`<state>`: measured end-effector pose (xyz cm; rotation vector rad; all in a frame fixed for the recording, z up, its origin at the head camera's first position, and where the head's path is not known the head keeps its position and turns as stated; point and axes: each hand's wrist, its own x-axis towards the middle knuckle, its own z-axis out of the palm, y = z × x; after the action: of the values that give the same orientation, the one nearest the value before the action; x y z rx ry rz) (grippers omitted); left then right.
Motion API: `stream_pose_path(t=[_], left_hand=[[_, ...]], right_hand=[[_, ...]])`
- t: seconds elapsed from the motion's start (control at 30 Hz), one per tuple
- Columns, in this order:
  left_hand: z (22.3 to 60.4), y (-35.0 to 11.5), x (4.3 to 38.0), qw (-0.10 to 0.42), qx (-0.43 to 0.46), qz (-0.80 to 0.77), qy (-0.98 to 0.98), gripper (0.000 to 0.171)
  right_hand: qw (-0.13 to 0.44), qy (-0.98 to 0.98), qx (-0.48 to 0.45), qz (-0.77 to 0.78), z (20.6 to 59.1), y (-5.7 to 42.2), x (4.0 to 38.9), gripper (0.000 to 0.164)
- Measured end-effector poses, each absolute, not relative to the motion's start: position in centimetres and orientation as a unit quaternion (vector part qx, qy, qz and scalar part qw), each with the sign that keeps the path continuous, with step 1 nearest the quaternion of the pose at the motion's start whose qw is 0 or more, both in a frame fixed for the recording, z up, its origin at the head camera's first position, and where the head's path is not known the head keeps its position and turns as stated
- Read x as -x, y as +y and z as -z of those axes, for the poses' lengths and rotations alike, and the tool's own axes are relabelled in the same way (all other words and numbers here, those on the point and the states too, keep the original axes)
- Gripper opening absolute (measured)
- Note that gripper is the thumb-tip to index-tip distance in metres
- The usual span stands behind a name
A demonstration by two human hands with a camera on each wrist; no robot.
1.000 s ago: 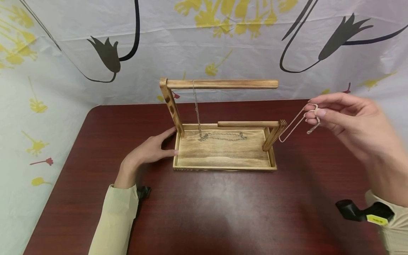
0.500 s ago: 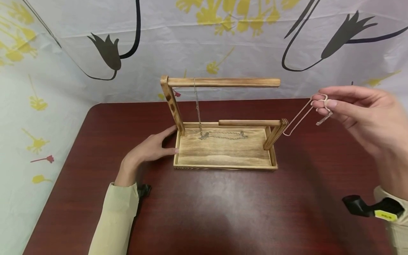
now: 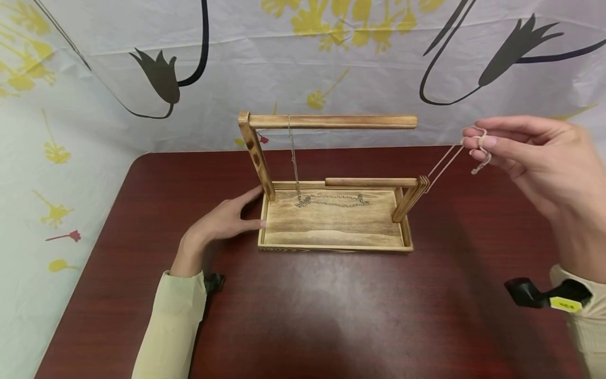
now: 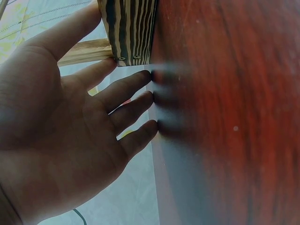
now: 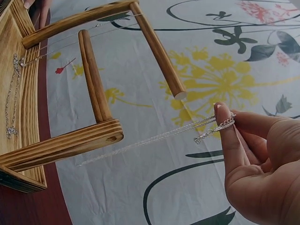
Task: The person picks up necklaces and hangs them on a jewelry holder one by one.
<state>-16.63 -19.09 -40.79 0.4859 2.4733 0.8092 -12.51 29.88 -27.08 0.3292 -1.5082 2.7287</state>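
Note:
A wooden jewelry stand (image 3: 331, 240) has a tray base, a tall left post and a short right post, each with one crossbar. My left hand (image 3: 223, 223) touches the tray's left end, thumb on the rim and index finger by the back corner; its fingers look mostly straight in the left wrist view. My right hand (image 3: 544, 158) pinches a thin chain necklace (image 5: 154, 139) between thumb and fingers, right of the stand. The chain's long loop slants down toward the short right post; whether they touch I cannot tell. Its clasp end (image 5: 205, 136) dangles near the fingertips.
Another chain (image 3: 293, 152) hangs from the upper crossbar (image 3: 350, 122), its lower part lying in the tray. The lower crossbar (image 3: 371, 182) points left, its left end free. The dark red table (image 3: 307, 310) meets a flower-printed cloth (image 3: 379, 73) behind.
My right hand has moved up and slightly right with the pinched necklace, whose loop now appears against the short post's top. My left hand stays at the tray's end.

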Motion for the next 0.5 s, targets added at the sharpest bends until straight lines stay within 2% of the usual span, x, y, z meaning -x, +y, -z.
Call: stream_pose_path(t=[0.5], left_hand=[[40.9,-19.2,16.7,0.247,-0.180,-0.296,0.905,0.088]], right_hand=[[0.002,-0.513,-0.087,-0.854,27.0,28.4,13.6,0.031]])
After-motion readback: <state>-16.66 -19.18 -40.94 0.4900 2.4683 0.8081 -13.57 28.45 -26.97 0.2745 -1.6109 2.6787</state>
